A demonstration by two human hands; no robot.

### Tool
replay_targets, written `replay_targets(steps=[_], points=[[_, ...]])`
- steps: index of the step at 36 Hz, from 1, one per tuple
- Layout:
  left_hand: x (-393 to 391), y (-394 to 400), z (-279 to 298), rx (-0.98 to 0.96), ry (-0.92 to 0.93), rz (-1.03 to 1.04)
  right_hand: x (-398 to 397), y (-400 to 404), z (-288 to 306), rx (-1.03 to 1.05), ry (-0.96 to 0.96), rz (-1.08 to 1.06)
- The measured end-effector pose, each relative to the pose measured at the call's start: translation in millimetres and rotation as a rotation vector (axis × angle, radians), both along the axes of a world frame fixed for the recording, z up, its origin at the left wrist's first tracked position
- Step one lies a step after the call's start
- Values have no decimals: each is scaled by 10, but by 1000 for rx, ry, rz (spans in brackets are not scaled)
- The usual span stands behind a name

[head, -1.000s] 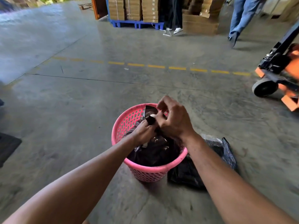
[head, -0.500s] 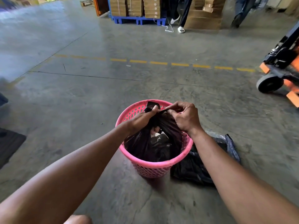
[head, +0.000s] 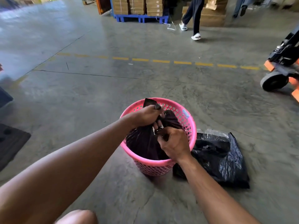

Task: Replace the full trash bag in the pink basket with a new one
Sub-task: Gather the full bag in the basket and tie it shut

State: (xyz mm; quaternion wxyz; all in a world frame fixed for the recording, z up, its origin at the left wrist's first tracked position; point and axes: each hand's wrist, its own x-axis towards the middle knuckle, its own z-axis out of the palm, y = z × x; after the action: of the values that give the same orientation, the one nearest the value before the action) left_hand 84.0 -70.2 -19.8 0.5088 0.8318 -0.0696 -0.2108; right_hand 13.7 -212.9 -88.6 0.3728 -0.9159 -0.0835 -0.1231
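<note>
Pink basket [head: 161,165]: perforated plastic, round; holds dark, glossy trash bag [head: 144,143], top gathered. Left hand [head: 145,117] fisted on its neck; right hand [head: 174,143] pinching a fold.

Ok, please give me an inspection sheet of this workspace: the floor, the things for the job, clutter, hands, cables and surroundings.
Surface: concrete floor, bare, with a dashed yellow line.
Job's things: pink basket upright on the floor; dark trash bag inside it, its top gathered. Black plastic bags lie on the floor against the basket's right side.
Clutter: dark mat at the left edge.
Hands: left hand and right hand both grip the gathered bag top.
Cables: white cord near the blue pallet.
Surroundings: stacked cartons, a person walking, orange pallet jack at right.
</note>
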Motion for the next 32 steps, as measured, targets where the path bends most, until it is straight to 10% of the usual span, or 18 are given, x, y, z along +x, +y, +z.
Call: replay_targets(steps=[4,10,22,32], points=[[2,212,-190,672,-766,-346,208,-75,269,108,-108,-143],[-94,391,-492,763,-1111,-433,762,-24,600,11,6,238],[-188,440,-510,634,-1062,-449,1060,-111,841,-271,231,467],[-321,583,-639,398,-702,-32,1108,-441,548,-188,248,404]])
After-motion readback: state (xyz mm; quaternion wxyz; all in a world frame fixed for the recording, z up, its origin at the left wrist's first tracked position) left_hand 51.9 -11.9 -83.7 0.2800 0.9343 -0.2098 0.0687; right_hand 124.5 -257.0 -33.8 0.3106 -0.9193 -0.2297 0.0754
